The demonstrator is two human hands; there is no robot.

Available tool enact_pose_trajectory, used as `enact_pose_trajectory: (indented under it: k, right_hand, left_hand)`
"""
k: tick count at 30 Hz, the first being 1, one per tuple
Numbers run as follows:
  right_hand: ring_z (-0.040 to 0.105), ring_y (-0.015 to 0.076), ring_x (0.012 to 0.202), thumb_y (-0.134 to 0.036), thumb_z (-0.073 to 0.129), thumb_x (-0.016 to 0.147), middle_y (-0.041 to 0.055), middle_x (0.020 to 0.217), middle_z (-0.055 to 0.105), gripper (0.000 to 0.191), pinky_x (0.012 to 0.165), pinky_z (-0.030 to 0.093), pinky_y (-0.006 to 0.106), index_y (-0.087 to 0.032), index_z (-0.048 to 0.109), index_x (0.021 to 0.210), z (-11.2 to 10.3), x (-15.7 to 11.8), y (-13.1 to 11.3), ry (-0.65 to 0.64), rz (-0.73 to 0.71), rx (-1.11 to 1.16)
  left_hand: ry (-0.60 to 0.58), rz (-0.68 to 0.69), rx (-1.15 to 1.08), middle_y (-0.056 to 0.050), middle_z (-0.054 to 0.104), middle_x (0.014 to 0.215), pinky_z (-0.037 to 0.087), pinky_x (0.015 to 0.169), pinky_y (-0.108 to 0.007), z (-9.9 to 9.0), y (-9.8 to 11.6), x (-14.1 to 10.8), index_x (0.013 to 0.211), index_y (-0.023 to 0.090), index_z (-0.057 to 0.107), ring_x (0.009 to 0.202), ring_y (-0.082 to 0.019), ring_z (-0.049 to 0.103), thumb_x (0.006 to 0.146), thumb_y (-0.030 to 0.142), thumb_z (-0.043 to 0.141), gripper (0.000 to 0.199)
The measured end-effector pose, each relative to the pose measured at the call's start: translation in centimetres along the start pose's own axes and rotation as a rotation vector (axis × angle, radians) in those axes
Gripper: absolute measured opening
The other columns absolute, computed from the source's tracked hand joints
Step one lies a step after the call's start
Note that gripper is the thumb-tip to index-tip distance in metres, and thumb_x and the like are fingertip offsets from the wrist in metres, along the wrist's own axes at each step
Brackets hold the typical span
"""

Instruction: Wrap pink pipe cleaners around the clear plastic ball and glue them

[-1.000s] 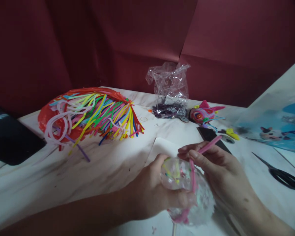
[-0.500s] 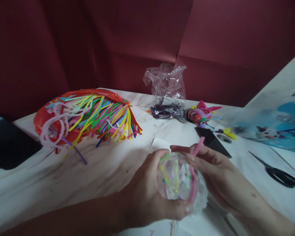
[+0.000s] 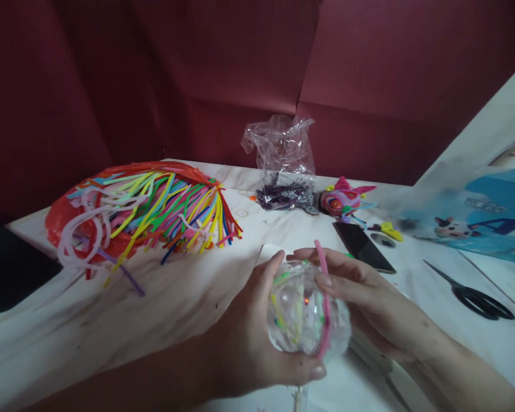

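- one pink strip (image 3: pixel 327 320) has swung its free end upright.
- hands?
- left hand (image 3: pixel 255 332) clamps one clear ball (image 3: pixel 286 303) between them; right hand (image 3: pixel 364 292) pinches the strip against it.
- hidden?
- most left fingers; one stick (image 3: pixel 297 397) is cut off below.

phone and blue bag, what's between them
In the head view, a yellow object and a round grey item lie between the phone and the blue bag.

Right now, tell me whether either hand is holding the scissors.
No, the left hand holds a clear rounded object, the right hand pinches a pink strip, and the black scissors lie on the table.
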State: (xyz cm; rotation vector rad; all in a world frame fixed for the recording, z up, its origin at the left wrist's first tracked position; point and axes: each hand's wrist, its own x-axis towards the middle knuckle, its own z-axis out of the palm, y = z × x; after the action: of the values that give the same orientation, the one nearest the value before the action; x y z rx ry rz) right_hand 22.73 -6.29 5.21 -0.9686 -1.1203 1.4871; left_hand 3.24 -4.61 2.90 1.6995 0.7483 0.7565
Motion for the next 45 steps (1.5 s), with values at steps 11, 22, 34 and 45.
enact_pose_trajectory:
  k: [11,22,34,45]
  right_hand:
    - [0.065,0.0241,0.092,-0.035,0.085,0.078,0.0064,0.105,0.07,0.037,0.08,0.053,0.027,-0.023,0.072,0.11,0.1,-0.3,1.0,0.023,-0.097,0.02]
    - [0.062,0.0249,0.107,-0.043,0.083,0.078,0.0011,0.122,0.066,0.034,0.087,0.052,0.03,-0.034,0.074,0.11,-2.1,0.7,0.7,-0.071,-0.175,0.145]
    - [0.056,0.0341,0.117,-0.049,0.079,0.077,0.0039,0.133,0.058,0.038,0.091,0.049,0.046,-0.039,0.072,0.113,-2.5,0.9,0.9,-0.203,-0.167,0.134]
    - [0.069,0.0319,0.091,-0.047,0.086,0.072,0.0088,0.101,0.073,0.036,0.081,0.056,0.04,-0.026,0.076,0.1,0.1,0.1,1.0,0.045,-0.11,0.049]
  left_hand:
    - [-0.016,-0.105,-0.275,-0.012,0.055,0.135,0.044,0.1,-0.042,-0.5,1.2,0.2,0.136,0.02,0.037,0.121,-0.03,0.055,0.064,0.031,0.084,0.087]
    - [0.172,0.013,-0.135,-0.01,0.053,0.14,0.044,0.1,-0.043,-0.5,0.4,-0.3,0.132,0.022,0.047,0.119,-0.03,0.055,0.066,0.036,0.082,0.077]
    - [0.24,0.213,0.003,-0.007,0.061,0.13,0.043,0.099,-0.04,0.1,-0.2,-1.1,0.128,0.024,0.05,0.113,-0.027,0.056,0.067,0.033,0.083,0.07]
    - [0.159,0.184,-0.027,-0.014,0.04,0.148,0.031,0.115,-0.048,0.7,-1.2,-0.5,0.149,0.023,0.024,0.136,-0.035,0.038,0.049,0.042,0.091,0.122]
